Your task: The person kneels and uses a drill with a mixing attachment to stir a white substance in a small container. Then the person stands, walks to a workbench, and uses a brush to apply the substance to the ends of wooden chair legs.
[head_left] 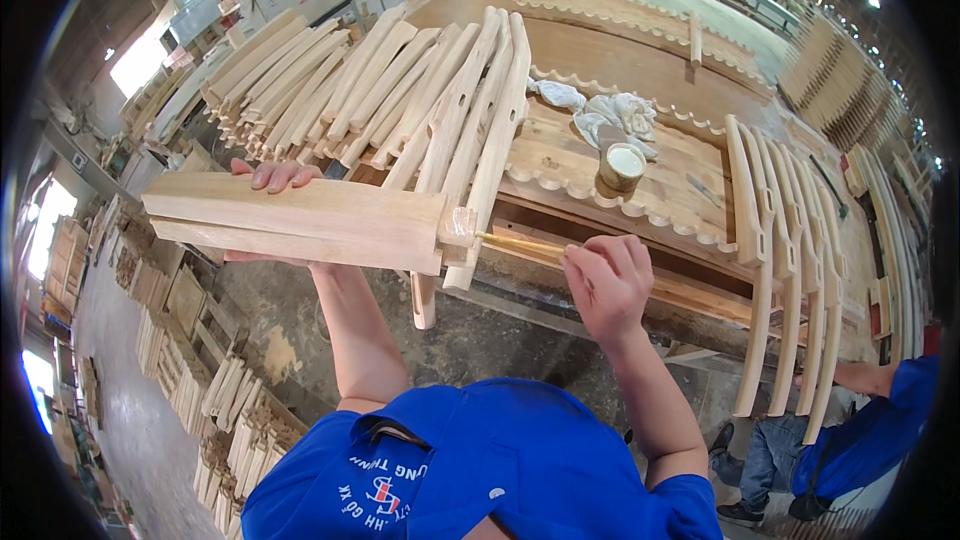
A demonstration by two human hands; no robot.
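My left hand (278,176) grips a thick pale wooden workpiece (300,218) from its far side, fingers over the top edge and thumb side below. A long seam or step runs along the workpiece; I cannot tell whether it is one piece or two. At its right end, a short tenon (458,225) has a wet shine. My right hand (610,285) pinches a thin yellowish stick (522,243), whose tip meets the tenon. Beyond the right hand, a round pot of whitish paste (622,168) stands on the wooden bench (560,145).
Many pale curved wooden parts (390,90) lie stacked at the back left. White rags (615,115) rest near the pot. Scalloped wooden racks (650,210) edge the bench. Slotted curved parts (780,240) lean at the right, near another person in blue (870,440).
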